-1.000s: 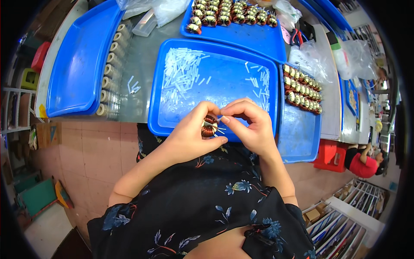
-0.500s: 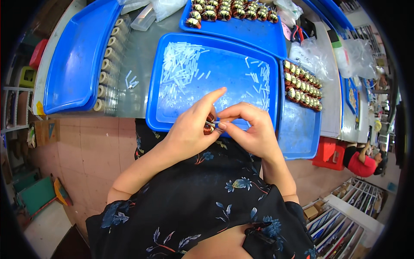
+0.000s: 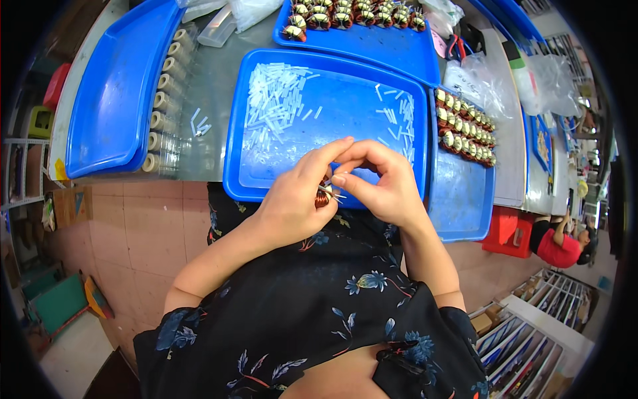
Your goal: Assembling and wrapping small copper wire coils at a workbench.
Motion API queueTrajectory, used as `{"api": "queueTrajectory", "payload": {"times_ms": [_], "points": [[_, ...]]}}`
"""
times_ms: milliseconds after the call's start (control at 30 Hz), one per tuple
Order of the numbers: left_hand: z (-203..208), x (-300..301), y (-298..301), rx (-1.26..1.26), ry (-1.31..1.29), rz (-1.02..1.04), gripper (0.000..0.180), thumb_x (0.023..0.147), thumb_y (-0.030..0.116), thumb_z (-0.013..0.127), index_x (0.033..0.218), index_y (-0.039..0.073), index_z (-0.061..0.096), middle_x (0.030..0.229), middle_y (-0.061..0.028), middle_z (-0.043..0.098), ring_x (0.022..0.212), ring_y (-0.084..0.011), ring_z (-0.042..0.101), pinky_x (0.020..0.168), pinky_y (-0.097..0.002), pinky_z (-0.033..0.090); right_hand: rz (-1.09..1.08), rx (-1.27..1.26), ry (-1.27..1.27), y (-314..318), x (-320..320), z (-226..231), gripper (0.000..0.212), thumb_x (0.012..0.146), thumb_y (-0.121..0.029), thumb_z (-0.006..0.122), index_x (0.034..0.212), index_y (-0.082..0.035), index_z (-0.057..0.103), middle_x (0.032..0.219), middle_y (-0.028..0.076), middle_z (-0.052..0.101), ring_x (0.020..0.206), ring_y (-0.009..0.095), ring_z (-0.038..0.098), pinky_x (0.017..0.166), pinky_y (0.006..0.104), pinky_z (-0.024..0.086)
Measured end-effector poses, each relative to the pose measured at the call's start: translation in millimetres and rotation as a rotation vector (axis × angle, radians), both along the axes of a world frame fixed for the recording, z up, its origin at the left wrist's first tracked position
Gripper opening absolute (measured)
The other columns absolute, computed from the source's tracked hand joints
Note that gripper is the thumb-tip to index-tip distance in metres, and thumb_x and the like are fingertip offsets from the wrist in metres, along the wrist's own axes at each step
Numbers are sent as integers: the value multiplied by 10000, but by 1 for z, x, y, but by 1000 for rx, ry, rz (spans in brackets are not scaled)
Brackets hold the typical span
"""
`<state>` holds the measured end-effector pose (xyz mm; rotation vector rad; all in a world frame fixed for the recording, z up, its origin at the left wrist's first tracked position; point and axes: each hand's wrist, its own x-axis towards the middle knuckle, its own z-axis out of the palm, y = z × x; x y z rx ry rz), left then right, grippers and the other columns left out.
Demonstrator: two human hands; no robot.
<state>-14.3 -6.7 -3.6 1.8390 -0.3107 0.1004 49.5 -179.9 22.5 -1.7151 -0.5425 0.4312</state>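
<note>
In front of my body, over the near edge of a blue tray (image 3: 236, 159), my left hand (image 3: 289, 199) grips a small copper-wound coil (image 3: 322, 199) between thumb and fingers. Thin wire leads (image 3: 334, 195) stick out of the coil to the right. My right hand (image 3: 389, 186) is curled in beside it, thumb and fingers close to the coil's upper side; whatever they pinch is hidden. Short clear sleeve tubes (image 3: 274, 100) lie heaped at the tray's left, with several more scattered along its right side.
Finished-looking coils stand in rows in the far blue tray (image 3: 372, 41) and the right-hand tray (image 3: 458, 213). At left, a row of pale rolls (image 3: 159, 101) lines another blue tray (image 3: 109, 100). Pliers (image 3: 456, 48) and plastic bags sit far right. Another person (image 3: 561, 249) is off to the right.
My right thumb and fingers have come off the wire leads and shifted up, next to my left index finger. The leads now show bare. My left hand still holds the coil.
</note>
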Motion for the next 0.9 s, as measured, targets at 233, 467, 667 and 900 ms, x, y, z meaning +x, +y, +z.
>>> {"api": "queueTrajectory", "payload": {"times_ms": [233,467,667,900], "points": [[-1,-1,1,28,-78,7,804,738,-86,648,1477,88,385,1190,-191,595,961,-363,644,772,-411,551,77,-139,-162,8,-10,9,200,795,-51,734,987,-28,680,883,85,720,815,197,709,750,320,530],[-3,-1,-1,-68,-66,90,833,739,-81,660,1499,90,367,1148,-194,603,892,-345,647,726,-391,555,-5,-81,-156,10,-4,11,327,775,-67,773,1086,-34,678,898,76,728,855,174,715,808,311,537],[-4,0,-1,65,-172,89,843,745,-71,674,1510,90,358,1147,-191,603,868,-316,652,711,-387,549,79,-173,-188,2,-7,13,316,769,-61,774,1070,-33,680,928,83,724,869,175,708,808,306,536],[-8,1,-5,-107,-75,78,880,757,-45,714,1531,89,316,1036,-162,586,839,-292,633,744,-365,538,104,-140,-118,0,-4,9,391,786,-51,762,1160,-26,650,1038,96,695,915,199,686,869,318,528]]}}
